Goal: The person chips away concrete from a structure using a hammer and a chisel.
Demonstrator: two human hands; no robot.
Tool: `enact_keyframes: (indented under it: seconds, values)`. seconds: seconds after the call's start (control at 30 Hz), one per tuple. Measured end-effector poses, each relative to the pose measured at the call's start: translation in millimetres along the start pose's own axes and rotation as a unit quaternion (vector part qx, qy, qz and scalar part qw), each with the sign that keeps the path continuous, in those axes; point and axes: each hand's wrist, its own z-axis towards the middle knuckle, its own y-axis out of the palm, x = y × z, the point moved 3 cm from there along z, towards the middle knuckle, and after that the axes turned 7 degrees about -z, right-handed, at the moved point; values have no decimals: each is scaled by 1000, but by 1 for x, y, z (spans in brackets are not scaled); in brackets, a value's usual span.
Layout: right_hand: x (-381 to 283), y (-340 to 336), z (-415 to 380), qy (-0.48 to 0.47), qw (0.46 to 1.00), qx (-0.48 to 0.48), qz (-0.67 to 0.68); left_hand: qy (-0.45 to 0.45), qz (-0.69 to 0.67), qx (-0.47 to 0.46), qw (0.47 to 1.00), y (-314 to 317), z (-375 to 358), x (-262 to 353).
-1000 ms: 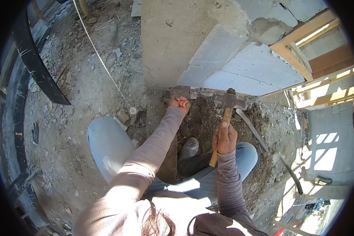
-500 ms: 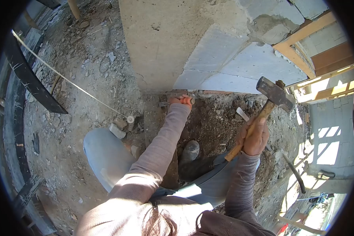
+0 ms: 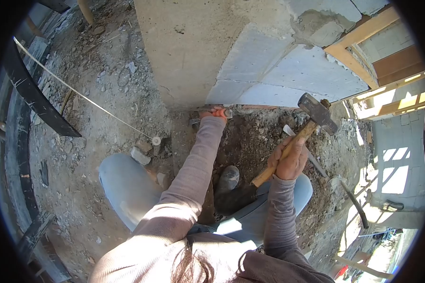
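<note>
My right hand (image 3: 289,159) is wrapped round the wooden handle of a hammer (image 3: 317,113), whose heavy steel head is raised at the upper right of the hand. Down at the foot of the concrete wall (image 3: 198,52), my left hand (image 3: 213,113) grips a tool with an orange handle (image 3: 220,113). Its metal part points left along the wall base and is partly hidden by the hand. The hammer head is well apart from the left hand.
A taut white string (image 3: 87,100) runs to a round white peg top (image 3: 156,140) at the left. Dark curved strips (image 3: 38,99) lie further left. A metal bar (image 3: 316,164) lies on the dirt beside my right knee. Wooden framing (image 3: 354,61) stands at the upper right.
My right hand and the hammer have moved left and a little down. My left hand has shifted slightly left and up in view, still gripping the orange-handled tool.
</note>
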Motion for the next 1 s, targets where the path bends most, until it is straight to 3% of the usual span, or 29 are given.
enact_keyframes:
  seconds: [0.03, 0.1, 0.17, 0.3, 0.37, 0.43, 0.53, 0.57, 0.63, 0.67, 0.73, 0.77, 0.8, 0.87, 0.9, 0.97, 1.0]
  values:
    - [8, 7, -4, 21, 998, 32, 43, -1, 2, 1, 1000, -5, 7, 0]
    - [52, 23, -12, 78, 996, -9, 38, 5, -21, 13, 1000, -12, 17, 1]
    - [78, 41, -19, 286, 943, -156, -67, 14, 5, 16, 1000, -18, 12, 0]
    - [83, 24, -7, 334, 923, -183, -59, 18, 15, 33, 999, -17, 4, -7]
    - [59, 12, -6, 165, 983, -74, -12, 8, 20, 16, 1000, -22, 15, -4]
    - [31, 8, 2, 39, 998, 21, 35, 0, 31, -4, 999, -22, 21, -1]
    - [45, 16, 3, -24, 996, 69, 54, -17, 31, 14, 999, -23, 30, -3]
    - [70, 21, -4, -39, 998, 26, -39, -14, 42, 5, 999, -27, 50, 1]
    - [138, 36, -16, 193, 952, -187, -148, -13, 57, -3, 998, -37, 52, 4]
    - [126, 30, -20, 192, 954, -181, -144, 17, 79, 7, 997, -41, 37, 10]
    - [93, 23, -18, 344, 921, -173, -65, 41, 99, 2, 994, -15, 19, 6]
    - [85, 19, -20, 290, 941, -161, -58, 24, 46, 0, 999, -13, 13, 8]
    - [73, 17, -22, 297, 939, -163, -61, 8, -8, 1, 1000, -16, 12, 11]
    - [35, 12, -13, 79, 996, -47, 1, -10, -8, -2, 1000, -19, 11, 15]
    - [37, 15, -12, 80, 996, -48, 2, -32, -8, -13, 999, -16, 10, 15]
    - [35, 21, -12, -82, 996, 23, 9, -31, -5, -11, 999, -13, 10, 16]
    - [52, 31, -20, -93, 992, 6, -80, -31, -4, -7, 999, -14, 10, 16]
